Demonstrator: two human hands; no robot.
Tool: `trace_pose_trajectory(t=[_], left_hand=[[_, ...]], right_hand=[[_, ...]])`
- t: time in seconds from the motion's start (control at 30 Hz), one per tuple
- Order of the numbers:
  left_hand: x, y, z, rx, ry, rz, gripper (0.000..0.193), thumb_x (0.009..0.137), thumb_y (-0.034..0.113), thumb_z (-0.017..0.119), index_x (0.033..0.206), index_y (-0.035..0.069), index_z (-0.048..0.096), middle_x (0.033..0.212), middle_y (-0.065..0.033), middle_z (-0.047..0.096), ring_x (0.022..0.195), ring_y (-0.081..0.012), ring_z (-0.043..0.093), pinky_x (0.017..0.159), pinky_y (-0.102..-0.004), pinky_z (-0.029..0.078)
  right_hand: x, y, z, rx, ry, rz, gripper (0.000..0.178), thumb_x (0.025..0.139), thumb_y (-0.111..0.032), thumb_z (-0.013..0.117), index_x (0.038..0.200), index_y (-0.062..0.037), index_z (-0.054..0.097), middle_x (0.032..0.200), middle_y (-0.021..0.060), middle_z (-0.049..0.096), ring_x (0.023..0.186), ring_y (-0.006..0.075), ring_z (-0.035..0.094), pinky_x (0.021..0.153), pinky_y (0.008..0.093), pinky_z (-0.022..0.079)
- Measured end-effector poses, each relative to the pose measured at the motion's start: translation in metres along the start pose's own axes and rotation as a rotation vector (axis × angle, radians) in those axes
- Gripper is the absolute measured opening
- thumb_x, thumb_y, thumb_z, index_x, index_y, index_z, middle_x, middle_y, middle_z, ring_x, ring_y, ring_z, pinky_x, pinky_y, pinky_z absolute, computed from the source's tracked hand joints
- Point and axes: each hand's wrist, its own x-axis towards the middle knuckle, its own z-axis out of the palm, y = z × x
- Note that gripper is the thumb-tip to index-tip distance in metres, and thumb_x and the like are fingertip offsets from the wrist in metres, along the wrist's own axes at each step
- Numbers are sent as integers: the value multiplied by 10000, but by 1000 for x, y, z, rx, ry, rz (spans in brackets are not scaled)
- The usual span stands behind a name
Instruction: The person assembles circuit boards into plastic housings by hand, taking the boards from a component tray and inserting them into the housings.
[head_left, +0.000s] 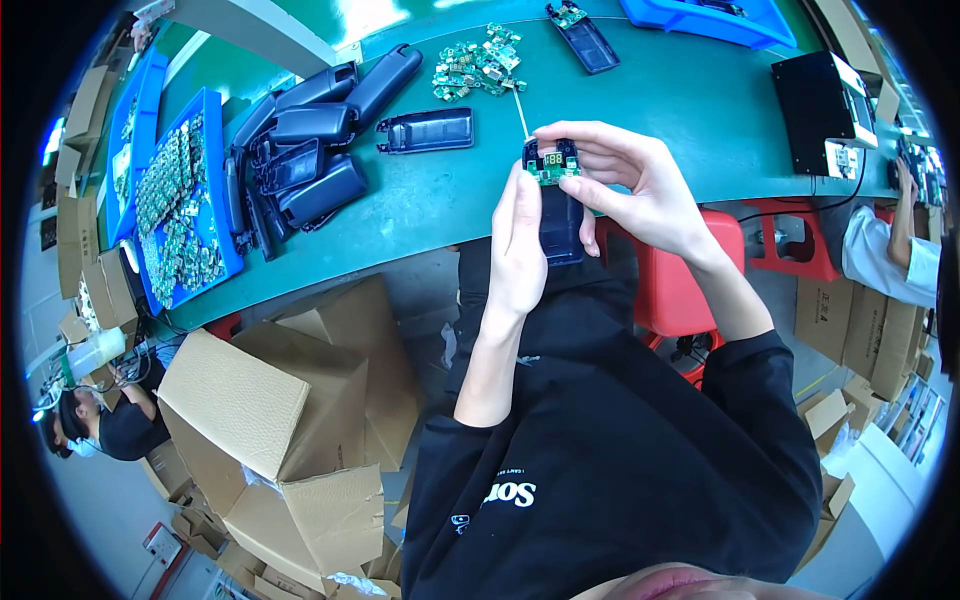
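Between my hands, just over the table's near edge, is a dark plastic housing [562, 225] with a small green circuit board [552, 172] at its far end. A little digit display shows on the board. My left hand [521, 235] is wrapped along the housing's left side. My right hand [640, 185] grips the far end from the right, its thumb on the board's edge and its fingers bent round the top. Beyond them lies a loose pile of small green circuit boards [478, 68], with a thin pale stick [521, 115] reaching toward the housing.
An open dark housing [428, 130] lies left of the pile, and another housing [585, 40] lies behind it. Several dark housings [315, 125] are heaped farther left beside a blue tray [228, 235] of boards. A black box-shaped device [815, 105] stands right. An open carton [250, 400] sits below the table.
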Motion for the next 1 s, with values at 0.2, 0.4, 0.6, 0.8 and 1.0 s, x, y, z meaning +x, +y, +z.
trace_pose_trajectory(t=[0.2,0.4,0.6,0.8,1.0], left_hand=[[11,-11,2,45,83,-28,461,1116,379,257,1282,-4,453,800,-96,612,662,-151,630,595,-273,538],[20,-11,7,43,82,-84,451,1116,358,273,1251,2,515,952,-109,646,731,-165,653,676,-300,559],[31,-19,14,86,142,17,491,1118,388,241,1174,-8,525,858,-114,624,653,-160,632,593,-282,551],[28,-18,10,-17,-18,-29,510,1115,405,236,1163,-12,526,891,-122,632,665,-171,648,611,-295,573],[28,-16,14,0,46,-71,521,1114,415,226,1203,-15,508,966,-145,651,712,-185,683,640,-304,587]], right_hand=[[1,-5,-9,-227,-19,-62,604,905,-114,701,1448,-1,460,1433,157,540,1059,211,669,786,334,596],[0,-5,-19,-1048,-59,-464,922,732,-286,858,1509,-68,412,1540,162,418,1427,304,406,1063,454,464],[-1,-11,-30,-929,6,-459,777,773,-184,830,1465,-98,487,1481,163,487,1327,321,524,1012,402,501],[1,-5,-41,-758,22,-350,606,819,-63,770,1391,-83,570,1408,154,557,1208,298,623,969,354,527],[-1,-8,-36,-758,13,-306,744,773,-140,827,1444,-98,508,1463,153,501,1288,316,554,998,380,510]])
